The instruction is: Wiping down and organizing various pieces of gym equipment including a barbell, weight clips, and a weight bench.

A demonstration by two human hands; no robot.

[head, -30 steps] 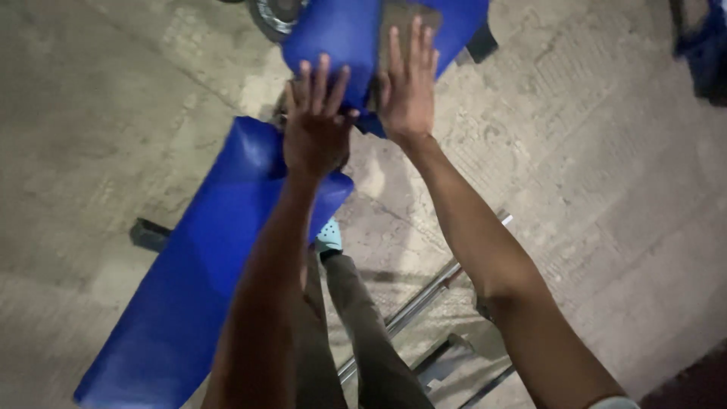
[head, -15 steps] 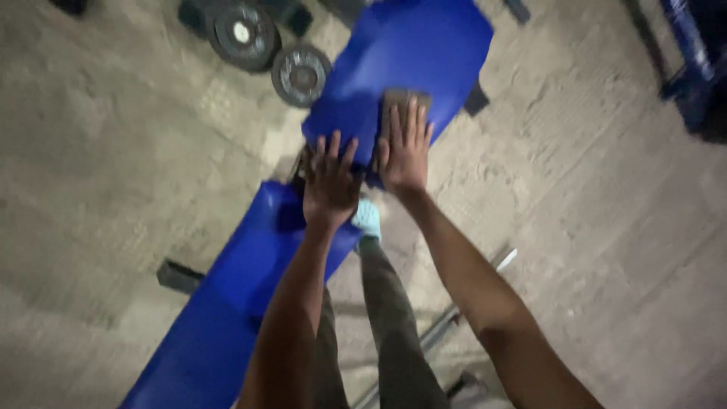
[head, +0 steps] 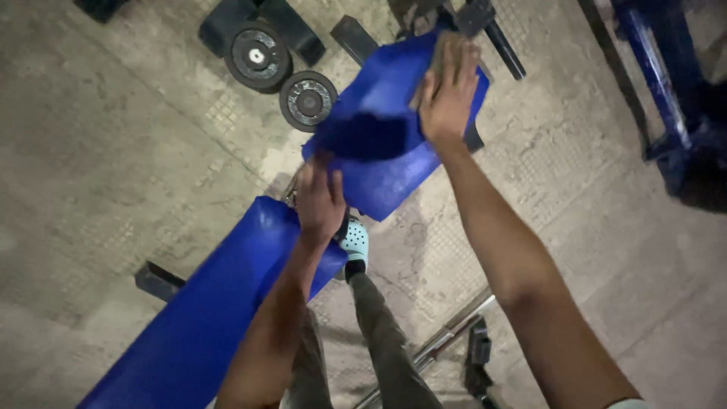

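Right hand point(head: 447, 95) presses a grey-brown cloth point(head: 438, 54) flat, fingers spread, on the far end of the tilted blue bench pad point(head: 379, 151), left hand point(head: 319, 201) grips its near edge; wipe looks mid-way, near seat pad point(head: 219, 303) untouched.

Two blue bench pads point(head: 219, 303) point(head: 379, 144), two weight plates point(head: 257, 57) point(head: 308, 100), two hands point(head: 319, 201) point(head: 448, 98)

I see open concrete floor point(head: 113, 151) left of the blue bench point(head: 212, 303); two weight plates point(head: 284, 76) and a blue metal frame point(head: 666, 98) crowd the far side.
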